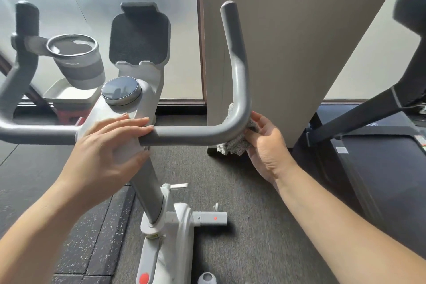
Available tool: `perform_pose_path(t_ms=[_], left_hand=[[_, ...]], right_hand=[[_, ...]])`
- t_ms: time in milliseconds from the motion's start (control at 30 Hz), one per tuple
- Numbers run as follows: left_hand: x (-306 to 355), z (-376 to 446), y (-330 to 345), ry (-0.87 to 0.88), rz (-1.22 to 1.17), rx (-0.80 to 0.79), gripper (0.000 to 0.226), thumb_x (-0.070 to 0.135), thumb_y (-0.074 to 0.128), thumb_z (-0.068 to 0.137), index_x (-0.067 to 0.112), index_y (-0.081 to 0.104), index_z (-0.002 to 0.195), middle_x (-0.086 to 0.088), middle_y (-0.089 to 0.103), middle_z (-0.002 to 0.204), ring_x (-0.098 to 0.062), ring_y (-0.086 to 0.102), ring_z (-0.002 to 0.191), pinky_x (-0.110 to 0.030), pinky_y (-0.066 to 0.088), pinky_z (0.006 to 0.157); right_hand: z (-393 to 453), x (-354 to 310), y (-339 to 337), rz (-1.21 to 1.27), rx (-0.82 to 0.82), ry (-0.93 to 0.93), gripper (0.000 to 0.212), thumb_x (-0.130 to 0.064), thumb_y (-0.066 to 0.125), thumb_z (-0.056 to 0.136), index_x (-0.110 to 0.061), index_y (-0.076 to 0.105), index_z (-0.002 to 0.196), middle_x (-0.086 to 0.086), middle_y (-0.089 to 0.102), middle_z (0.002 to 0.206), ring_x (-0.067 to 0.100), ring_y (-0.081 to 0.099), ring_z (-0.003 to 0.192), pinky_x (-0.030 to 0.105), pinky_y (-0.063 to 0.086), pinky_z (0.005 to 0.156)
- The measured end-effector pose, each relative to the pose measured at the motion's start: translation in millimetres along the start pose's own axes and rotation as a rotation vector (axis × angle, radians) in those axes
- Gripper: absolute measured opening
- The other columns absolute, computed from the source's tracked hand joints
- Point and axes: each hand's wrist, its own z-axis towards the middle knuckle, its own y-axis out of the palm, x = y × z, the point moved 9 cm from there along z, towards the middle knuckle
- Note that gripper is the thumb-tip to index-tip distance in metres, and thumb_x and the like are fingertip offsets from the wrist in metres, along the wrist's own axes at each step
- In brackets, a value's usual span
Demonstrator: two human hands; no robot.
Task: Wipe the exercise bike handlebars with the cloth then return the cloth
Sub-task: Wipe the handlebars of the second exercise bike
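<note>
cup holder (73, 48): contents unclear | right hand (265, 143) grip holding cloth (235, 145) | left hand (110, 145) flat

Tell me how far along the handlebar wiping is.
Nothing shows as finished. In hand: the right hand presses the cloth against the right handlebar bend, while the left hand steadies the console housing. Left: the left handlebar, then returning the cloth.

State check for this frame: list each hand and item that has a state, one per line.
left hand: fingers straight, resting on bike's centre housing
right hand: holding cloth against handlebar bend
cloth: bunched, wrapped at the bend
handlebar: being wiped
cup holder: nothing visible inside
round display: dark
</note>
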Motion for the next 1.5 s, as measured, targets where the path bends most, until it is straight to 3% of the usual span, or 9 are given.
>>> perform_pose_path(t_ms=[200,367,500,700,1000,1133,1200,1367,1500], left_hand=[[3,2,1,0.011,0.002,-0.009,0.043,0.045,0.057,0.072,0.028,0.067,0.111,0.019,0.060,0.122,-0.004,0.043,0.124,-0.010,0.021,0.105],[6,3,0,0.006,-0.008,0.010,0.043,0.047,0.055,0.073,0.027,0.068,0.108,0.018,0.061,0.121,-0.004,0.044,0.123,-0.013,0.024,0.105],[6,4,0,-0.001,-0.008,0.027,0.040,0.044,0.056,0.073,0.027,0.068,0.107,0.017,0.062,0.119,0.000,0.043,0.124,-0.013,0.025,0.105],[2,5,0,-0.023,0.000,0.034,0.039,0.043,0.056,0.074,0.027,0.069,0.107,0.018,0.062,0.118,0.002,0.041,0.124,-0.012,0.024,0.105],[2,6,-1,-0.023,0.017,0.061,0.038,0.044,0.055,0.074,0.030,0.069,0.106,0.020,0.063,0.118,0.000,0.043,0.123,-0.017,0.027,0.105],[1,6,-1,-0.019,0.034,0.056,0.039,0.045,0.055,0.073,0.031,0.069,0.107,0.020,0.062,0.118,0.000,0.044,0.121,-0.013,0.024,0.105],[1,6,0,-0.010,0.044,0.055,0.040,0.045,0.055,0.074,0.030,0.069,0.108,0.019,0.062,0.118,-0.003,0.046,0.119,-0.011,0.023,0.105],[0,4,0,-0.004,0.037,0.053,0.043,0.045,0.054,0.073,0.027,0.069,0.108,0.017,0.063,0.118,-0.006,0.047,0.119,-0.011,0.022,0.105],[-1,4,0,-0.015,0.046,0.078,0.038,0.037,0.061,0.072,0.025,0.071,0.106,0.014,0.064,0.116,-0.011,0.049,0.119,-0.007,0.019,0.104]], right_hand=[[21,-18,-7,-0.006,0.001,-0.001,0.042,0.006,0.057,0.086,-0.005,0.053,0.127,0.019,0.065,0.117,0.037,0.061,0.113,0.043,0.054,0.092],[46,-33,-3,-0.064,-0.023,-0.021,0.034,0.006,0.053,0.090,-0.008,0.057,0.121,0.007,0.071,0.093,0.020,0.067,0.076,0.025,0.053,0.054],[70,-44,9,-0.063,-0.063,-0.034,0.033,0.009,0.046,0.093,-0.003,0.054,0.123,0.005,0.072,0.086,0.016,0.069,0.073,0.027,0.057,0.063],[93,-66,28,0.005,-0.126,-0.045,0.038,0.011,0.050,0.091,-0.004,0.045,0.126,0.005,0.072,0.068,0.018,0.067,0.057,0.028,0.056,0.052],[83,-49,9,-0.074,-0.084,-0.067,0.037,0.012,0.049,0.090,-0.003,0.049,0.124,0.015,0.067,0.097,0.033,0.062,0.089,0.047,0.052,0.082],[60,-39,4,-0.085,-0.053,-0.055,0.030,0.013,0.050,0.089,-0.013,0.054,0.105,0.000,0.071,0.073,0.017,0.062,0.057,0.027,0.050,0.046],[47,-33,3,-0.090,-0.049,-0.048,0.029,0.012,0.051,0.088,-0.012,0.053,0.105,0.002,0.069,0.069,0.018,0.056,0.048,0.024,0.043,0.039],[20,-17,0,-0.073,-0.015,-0.028,0.036,0.010,0.054,0.087,-0.004,0.050,0.119,0.012,0.068,0.091,0.027,0.065,0.076,0.039,0.055,0.059],[-2,-4,3,-0.070,0.004,-0.027,0.031,0.014,0.050,0.087,-0.009,0.056,0.107,0.008,0.068,0.091,0.017,0.066,0.083,0.027,0.057,0.073]])
